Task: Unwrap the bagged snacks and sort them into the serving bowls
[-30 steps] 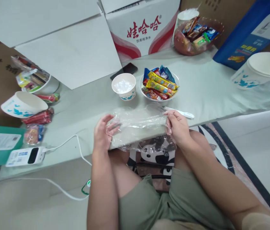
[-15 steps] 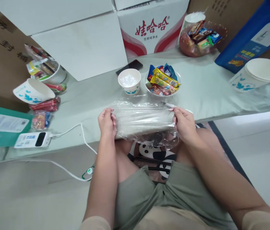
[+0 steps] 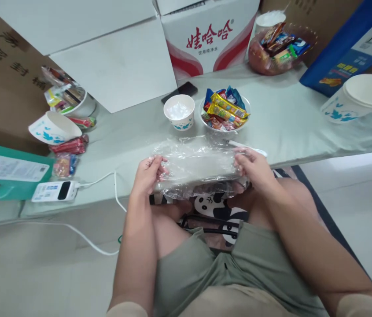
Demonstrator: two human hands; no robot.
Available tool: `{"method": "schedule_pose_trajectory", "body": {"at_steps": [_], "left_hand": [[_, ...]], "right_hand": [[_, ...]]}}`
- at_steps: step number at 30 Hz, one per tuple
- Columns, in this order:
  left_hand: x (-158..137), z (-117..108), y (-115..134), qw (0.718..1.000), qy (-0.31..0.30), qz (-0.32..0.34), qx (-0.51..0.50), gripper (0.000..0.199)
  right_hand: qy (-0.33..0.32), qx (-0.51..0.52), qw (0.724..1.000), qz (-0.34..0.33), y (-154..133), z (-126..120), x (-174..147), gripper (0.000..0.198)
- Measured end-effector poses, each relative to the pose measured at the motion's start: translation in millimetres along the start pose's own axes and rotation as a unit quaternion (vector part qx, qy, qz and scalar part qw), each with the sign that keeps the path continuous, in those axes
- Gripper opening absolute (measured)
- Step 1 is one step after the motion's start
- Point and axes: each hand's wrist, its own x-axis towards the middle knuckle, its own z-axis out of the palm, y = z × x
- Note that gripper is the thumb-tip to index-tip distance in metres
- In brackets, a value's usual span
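Note:
Between my hands a sheet of clear plastic film (image 3: pixel 199 164) spreads across the table's front edge, its near side hanging crumpled over my lap. My left hand (image 3: pixel 149 174) pinches its left side between thumb and fingers. At the other side, my right hand (image 3: pixel 254 168) grips the film with bent fingers. Just beyond the right hand lies a white pen-like tool (image 3: pixel 245 146), partly hidden by that hand. Behind the film stand a paper cup (image 3: pixel 179 121) with clear, shiny plastic in it and a clear bowl (image 3: pixel 249 110) of wrapped snacks.
A dark phone (image 3: pixel 189 89) lies near the white box (image 3: pixel 212 44). Paper cups (image 3: pixel 339 108) stand at right, near a blue container (image 3: pixel 344 57) and a red snack bowl (image 3: pixel 265 61). At left are a tipped paper cup (image 3: pixel 49 132) and a white device (image 3: pixel 55 191) with its cable.
The film has gone from stretched taut to slacker and more wrinkled. My left hand's fingers have loosened a little, and the view has shifted slightly.

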Motion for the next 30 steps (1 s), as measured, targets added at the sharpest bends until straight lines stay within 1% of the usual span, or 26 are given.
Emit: {"method": "schedule_pose_trajectory", "body": {"at_steps": [2, 4, 6, 9, 11, 13, 14, 16, 19, 22, 25, 27, 30], "left_hand": [[-2.4, -3.4, 0.6, 1.000, -0.018, -0.007, 0.018, 0.028], [-4.1, -5.4, 1.3, 0.999, -0.038, 0.006, 0.036, 0.026], [-5.3, -6.7, 2.4, 0.998, -0.052, 0.020, 0.033, 0.024], [-7.2, -7.1, 5.1, 0.996, -0.085, 0.020, -0.031, 0.025], [-8.1, -5.6, 7.0, 0.990, -0.097, 0.033, -0.096, 0.019], [-7.7, -2.6, 8.1, 0.984, -0.092, 0.062, -0.143, 0.015], [-6.9, -0.8, 8.3, 0.981, -0.089, 0.076, -0.153, 0.017], [-4.3, 2.5, 8.0, 0.981, -0.096, 0.090, -0.144, 0.018], [0.9, 5.2, 6.5, 0.986, -0.111, 0.080, -0.100, 0.010], [6.6, 6.9, 4.6, 0.990, -0.094, 0.057, -0.088, 0.003], [12.9, 10.7, 2.3, 0.990, -0.060, 0.037, -0.119, 0.028], [16.8, 14.5, 0.7, 0.989, -0.032, 0.042, -0.136, 0.042], [20.7, 20.4, -1.7, 0.986, 0.005, 0.076, -0.146, 0.044]], "right_hand": [[-0.034, -0.027, 0.999, 0.003, -0.4, 4.6, -0.5, 0.039], [-0.035, -0.021, 0.999, 0.002, -0.9, 7.2, 0.6, 0.037], [-0.032, 0.014, 0.999, 0.010, -1.5, 6.6, 2.2, 0.039], [-0.037, 0.092, 0.995, 0.023, -3.0, 1.1, 3.1, 0.043], [-0.035, 0.148, 0.988, 0.018, -3.7, -3.7, 2.0, 0.036], [-0.036, 0.178, 0.983, -0.004, -3.2, -8.5, 0.9, 0.025], [-0.037, 0.183, 0.982, -0.022, -2.0, -10.9, 0.8, 0.024], [-0.026, 0.186, 0.980, -0.070, 2.1, -15.8, 2.6, 0.025], [0.008, 0.179, 0.974, -0.139, 10.9, -23.6, 8.9, 0.019], [0.030, 0.138, 0.971, -0.193, 17.8, -31.6, 13.2, 0.013], [0.027, 0.025, 0.966, -0.257, 20.0, -38.6, 10.9, 0.022], [0.020, -0.063, 0.948, -0.311, 19.9, -41.1, 7.7, 0.030], [-0.004, -0.178, 0.905, -0.387, 20.2, -41.0, 4.7, 0.036]]}}
